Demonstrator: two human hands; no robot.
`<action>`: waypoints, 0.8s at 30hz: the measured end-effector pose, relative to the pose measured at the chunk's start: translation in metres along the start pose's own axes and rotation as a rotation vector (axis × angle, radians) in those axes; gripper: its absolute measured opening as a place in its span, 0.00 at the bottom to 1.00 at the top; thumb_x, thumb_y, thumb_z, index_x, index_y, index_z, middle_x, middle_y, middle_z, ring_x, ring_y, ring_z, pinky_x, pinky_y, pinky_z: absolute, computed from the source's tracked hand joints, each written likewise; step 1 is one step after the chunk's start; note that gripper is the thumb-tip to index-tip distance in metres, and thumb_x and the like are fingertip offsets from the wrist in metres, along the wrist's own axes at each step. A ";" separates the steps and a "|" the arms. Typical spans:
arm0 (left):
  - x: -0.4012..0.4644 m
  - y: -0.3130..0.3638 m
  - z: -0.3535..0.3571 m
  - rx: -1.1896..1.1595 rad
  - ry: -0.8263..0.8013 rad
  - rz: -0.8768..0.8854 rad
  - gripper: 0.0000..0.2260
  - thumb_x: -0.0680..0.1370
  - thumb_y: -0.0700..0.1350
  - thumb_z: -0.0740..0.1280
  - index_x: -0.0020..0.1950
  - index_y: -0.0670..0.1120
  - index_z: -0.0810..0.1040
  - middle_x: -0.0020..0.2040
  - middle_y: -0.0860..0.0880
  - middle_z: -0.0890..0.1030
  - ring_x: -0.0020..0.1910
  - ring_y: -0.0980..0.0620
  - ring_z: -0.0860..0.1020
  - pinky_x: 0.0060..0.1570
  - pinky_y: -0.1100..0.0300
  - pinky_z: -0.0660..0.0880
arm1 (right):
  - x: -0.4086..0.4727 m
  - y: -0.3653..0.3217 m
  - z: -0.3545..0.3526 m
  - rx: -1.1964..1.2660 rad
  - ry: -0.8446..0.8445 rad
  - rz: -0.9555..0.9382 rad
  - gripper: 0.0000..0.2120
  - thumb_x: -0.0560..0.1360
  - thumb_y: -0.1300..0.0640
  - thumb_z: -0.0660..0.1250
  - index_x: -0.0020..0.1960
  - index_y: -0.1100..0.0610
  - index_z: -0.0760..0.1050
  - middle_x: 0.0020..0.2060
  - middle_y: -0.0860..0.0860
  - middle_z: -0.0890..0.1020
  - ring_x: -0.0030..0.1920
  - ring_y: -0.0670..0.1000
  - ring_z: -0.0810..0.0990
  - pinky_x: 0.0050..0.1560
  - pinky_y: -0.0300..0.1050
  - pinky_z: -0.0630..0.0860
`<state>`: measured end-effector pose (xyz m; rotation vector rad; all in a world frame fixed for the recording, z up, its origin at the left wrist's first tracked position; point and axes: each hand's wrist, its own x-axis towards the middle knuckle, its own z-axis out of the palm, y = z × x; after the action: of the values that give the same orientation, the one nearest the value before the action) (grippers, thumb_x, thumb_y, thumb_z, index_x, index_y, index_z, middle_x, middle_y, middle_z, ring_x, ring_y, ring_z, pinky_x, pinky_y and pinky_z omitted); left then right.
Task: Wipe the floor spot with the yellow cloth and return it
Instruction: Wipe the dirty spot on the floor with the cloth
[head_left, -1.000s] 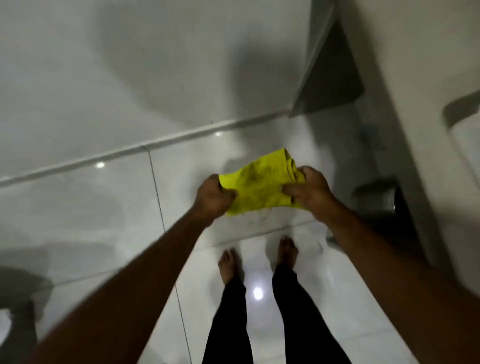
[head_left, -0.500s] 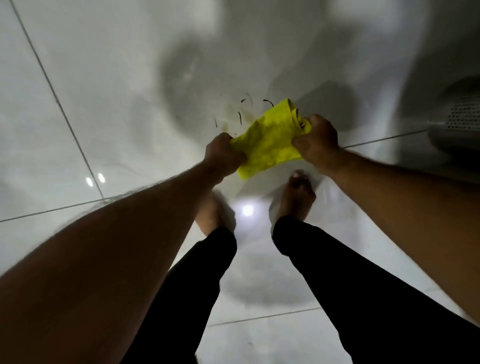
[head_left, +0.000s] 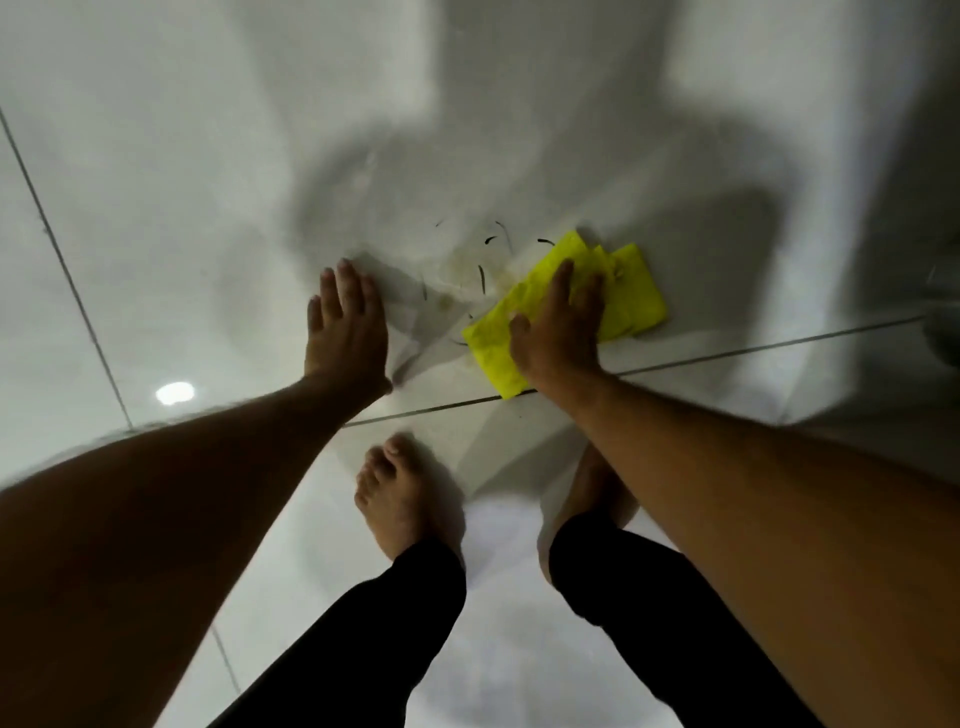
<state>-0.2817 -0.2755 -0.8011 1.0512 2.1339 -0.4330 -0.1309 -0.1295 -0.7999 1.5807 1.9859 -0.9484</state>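
Head view, looking steeply down at a glossy white tiled floor (head_left: 156, 234); dark grout lines cross it, one running diagonally at far left, one running left to right just below both hands.

Yellow cloth (head_left: 631, 291) lies folded and flat on the tile, right of centre, its near corner reaching the grout line; layered edges show at its far end.

Right hand (head_left: 558, 325) rests palm down on top of the cloth, fingers spread and extended, pressing it to the floor rather than pinching it; no curl of the fingers around the fabric.

Left hand (head_left: 345, 325) is flat on bare tile to the left, fingers straight and together, holding nothing; well apart from the cloth, with the dirty patch between the two hands.

Floor spot (head_left: 467, 273): a faint yellowish-brown smear with several short dark curved strands scattered around it; it sits just beside the cloth's left edge, and whether the cloth covers part of it cannot be told.

Two bare feet stand below the hands; left foot (head_left: 400, 499) is in plain view, the other largely hidden behind the right forearm; black trouser legs (head_left: 363, 634) fill the lower frame.

A bright round light reflection (head_left: 175, 393) sits on the tile at left; broad grey shadows fall across the floor above the hands; a dim rounded object at the right edge is too blurred to identify.
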 end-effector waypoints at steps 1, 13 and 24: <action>0.005 -0.002 0.007 -0.038 -0.014 0.005 0.63 0.61 0.51 0.82 0.77 0.35 0.39 0.78 0.32 0.39 0.77 0.31 0.41 0.76 0.38 0.49 | 0.011 -0.004 0.010 0.033 -0.013 0.049 0.39 0.79 0.51 0.62 0.79 0.60 0.43 0.78 0.65 0.43 0.78 0.66 0.42 0.76 0.60 0.47; 0.011 -0.015 0.013 -0.140 -0.011 0.099 0.67 0.59 0.53 0.82 0.76 0.37 0.34 0.78 0.35 0.35 0.77 0.35 0.37 0.76 0.43 0.52 | 0.071 0.056 -0.007 -0.606 0.046 -0.281 0.44 0.71 0.53 0.65 0.79 0.54 0.42 0.79 0.62 0.44 0.76 0.72 0.45 0.65 0.79 0.56; 0.019 -0.033 0.015 -0.139 0.004 0.023 0.75 0.52 0.65 0.80 0.75 0.35 0.31 0.77 0.33 0.32 0.76 0.35 0.34 0.77 0.43 0.44 | 0.042 0.056 0.023 -0.520 0.155 -0.419 0.35 0.78 0.42 0.50 0.78 0.60 0.47 0.79 0.61 0.51 0.78 0.66 0.49 0.71 0.69 0.59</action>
<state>-0.3093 -0.2930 -0.8256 0.9969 2.1201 -0.2675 -0.0901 -0.1116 -0.8582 0.9968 2.4715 -0.3874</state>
